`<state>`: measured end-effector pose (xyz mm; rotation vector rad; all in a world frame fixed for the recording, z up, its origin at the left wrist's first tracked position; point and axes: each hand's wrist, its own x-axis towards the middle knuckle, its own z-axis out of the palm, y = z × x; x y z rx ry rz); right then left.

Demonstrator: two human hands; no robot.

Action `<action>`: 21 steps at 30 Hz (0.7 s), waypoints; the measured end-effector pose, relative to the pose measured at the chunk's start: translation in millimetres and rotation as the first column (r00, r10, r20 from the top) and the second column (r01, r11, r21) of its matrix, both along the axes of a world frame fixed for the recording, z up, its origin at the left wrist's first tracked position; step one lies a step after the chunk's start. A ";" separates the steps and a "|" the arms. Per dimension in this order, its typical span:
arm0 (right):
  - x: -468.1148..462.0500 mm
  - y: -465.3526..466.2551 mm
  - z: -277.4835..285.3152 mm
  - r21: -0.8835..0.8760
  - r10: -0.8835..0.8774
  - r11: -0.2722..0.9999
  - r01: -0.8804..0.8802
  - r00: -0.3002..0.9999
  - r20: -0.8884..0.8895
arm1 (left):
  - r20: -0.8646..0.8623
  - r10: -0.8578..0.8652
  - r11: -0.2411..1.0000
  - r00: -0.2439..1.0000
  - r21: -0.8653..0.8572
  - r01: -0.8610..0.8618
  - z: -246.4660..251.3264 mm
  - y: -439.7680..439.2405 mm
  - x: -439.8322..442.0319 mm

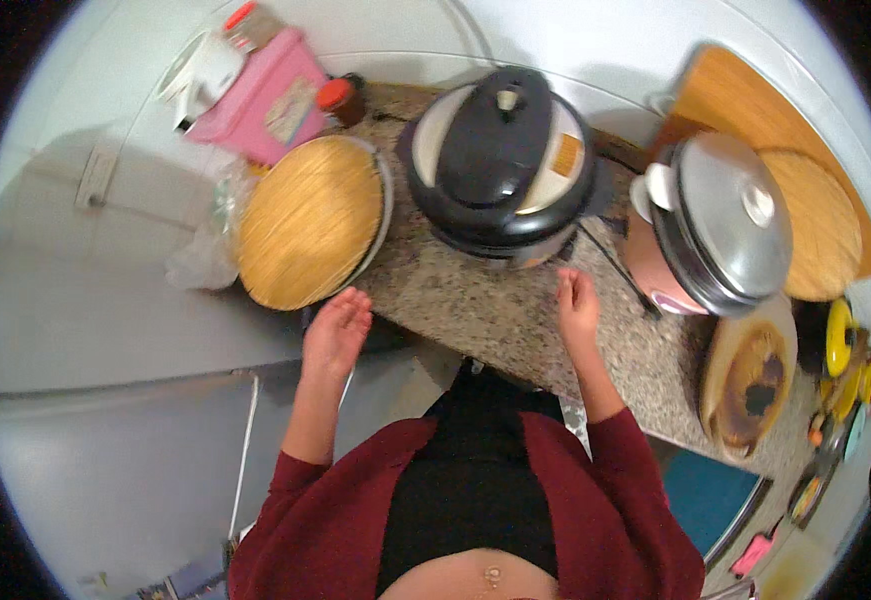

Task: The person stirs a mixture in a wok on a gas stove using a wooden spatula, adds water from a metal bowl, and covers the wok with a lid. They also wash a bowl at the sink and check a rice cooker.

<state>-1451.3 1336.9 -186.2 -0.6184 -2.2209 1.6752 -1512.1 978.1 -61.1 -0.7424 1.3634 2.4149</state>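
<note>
My left hand (339, 330) hangs at the counter's edge with nothing in it, its fingers loosely spread. Close by its fingertips is the lower rim of a round wooden board (311, 225), which sits over a pale-rimmed vessel (386, 202). Also bare, my right hand (578, 304) is held above the granite counter (473, 300), thumb and fingers a little bent. Beyond it, in the middle at the back, stands an electric pressure cooker (494, 161) with a black lid, apparently closed. Neither hand appears to touch anything.
A pink pot (653, 262) with a metal lid (735, 217) stands at right. Wooden boards (818, 225) lean behind it; a stained oval board (750, 382) is nearer. A pink bin (263, 105) and red-lidded jar (341, 101) stand back left. A dark cord (615, 266) crosses the counter.
</note>
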 end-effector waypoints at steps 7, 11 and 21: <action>-24.7 -121.5 42.3 -0.693 0.640 0.566 -0.447 0.768 0.028 | 0.225 0.419 0.895 0.880 0.065 -0.442 -38.4 -49.7 9.1; -59.0 -198.5 46.6 -0.933 0.592 0.247 -0.260 0.803 -0.067 | 0.106 0.444 0.879 0.890 0.143 -0.455 -52.1 -49.3 -6.2; -132.6 -256.2 28.5 -0.938 0.460 0.341 -0.061 0.881 0.109 | 0.005 0.554 0.806 0.833 0.248 -0.537 -77.7 -40.0 -32.0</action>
